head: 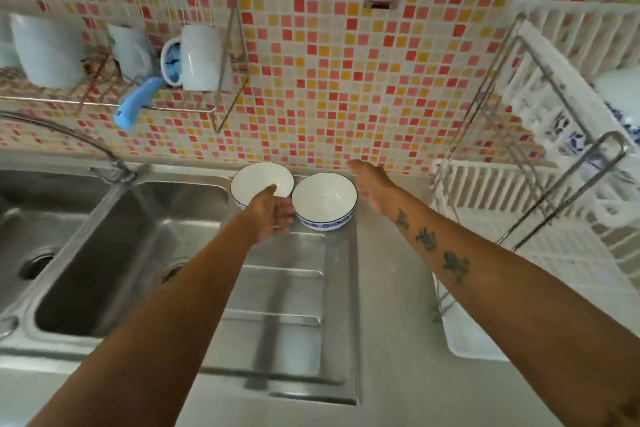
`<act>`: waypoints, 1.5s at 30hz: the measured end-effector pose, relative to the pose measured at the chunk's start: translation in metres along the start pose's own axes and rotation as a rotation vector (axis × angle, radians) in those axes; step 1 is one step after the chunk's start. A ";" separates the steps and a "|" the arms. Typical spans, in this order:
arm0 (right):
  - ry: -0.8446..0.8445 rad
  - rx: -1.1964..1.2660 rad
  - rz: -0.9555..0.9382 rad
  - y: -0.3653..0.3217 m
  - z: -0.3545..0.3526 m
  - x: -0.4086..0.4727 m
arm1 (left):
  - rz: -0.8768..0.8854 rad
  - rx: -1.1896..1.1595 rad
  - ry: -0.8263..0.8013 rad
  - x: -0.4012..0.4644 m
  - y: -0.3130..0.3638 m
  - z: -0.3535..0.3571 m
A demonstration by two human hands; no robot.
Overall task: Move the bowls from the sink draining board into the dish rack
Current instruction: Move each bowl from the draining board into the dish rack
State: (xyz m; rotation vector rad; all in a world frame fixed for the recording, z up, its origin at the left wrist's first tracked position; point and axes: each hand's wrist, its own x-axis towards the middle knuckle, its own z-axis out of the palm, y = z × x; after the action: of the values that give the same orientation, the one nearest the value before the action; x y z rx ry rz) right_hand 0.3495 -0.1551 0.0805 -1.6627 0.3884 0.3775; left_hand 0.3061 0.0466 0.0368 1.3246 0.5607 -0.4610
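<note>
Two white bowls with blue patterned rims stand side by side at the back of the steel draining board (277, 291). The left bowl (258, 180) is partly covered by my left hand (273, 213), which reaches in between the bowls with relaxed fingers and holds nothing. The right bowl (323, 198) is in full view. My right hand (372, 185) hovers just right of that bowl, fingers stretched out toward the wall, not touching it. The dish rack (540, 163) stands on the right, a steel frame with white slats.
A double steel sink (114, 246) with a curved tap (104, 163) lies to the left. A wall shelf (138, 87) holds white mugs and a blue-handled tool. Blue-and-white crockery sits in the rack's upper tier (620, 107). The tiled wall is right behind the bowls.
</note>
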 end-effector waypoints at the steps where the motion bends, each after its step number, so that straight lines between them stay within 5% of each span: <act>1: 0.008 0.015 0.027 0.008 0.000 0.008 | -0.038 -0.022 -0.012 0.009 -0.005 0.003; 12: 0.132 -0.017 0.100 0.077 0.015 0.090 | -0.156 -0.159 0.053 0.060 -0.033 0.028; 34: 0.167 0.160 0.078 0.063 0.014 0.045 | -0.032 -0.347 -0.014 0.043 -0.030 0.050; 40: 0.168 0.190 -0.203 -0.006 0.004 -0.023 | 0.021 -0.614 -0.165 -0.012 0.013 0.038; 45: 0.048 0.153 -0.528 -0.067 -0.006 -0.113 | 0.189 -0.498 -0.601 -0.086 0.060 0.044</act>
State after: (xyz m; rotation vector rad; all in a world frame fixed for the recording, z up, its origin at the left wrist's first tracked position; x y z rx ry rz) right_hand 0.2803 -0.1489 0.1925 -1.5557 0.0027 -0.0843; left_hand 0.2806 0.0150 0.1426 0.6996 0.0348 -0.4944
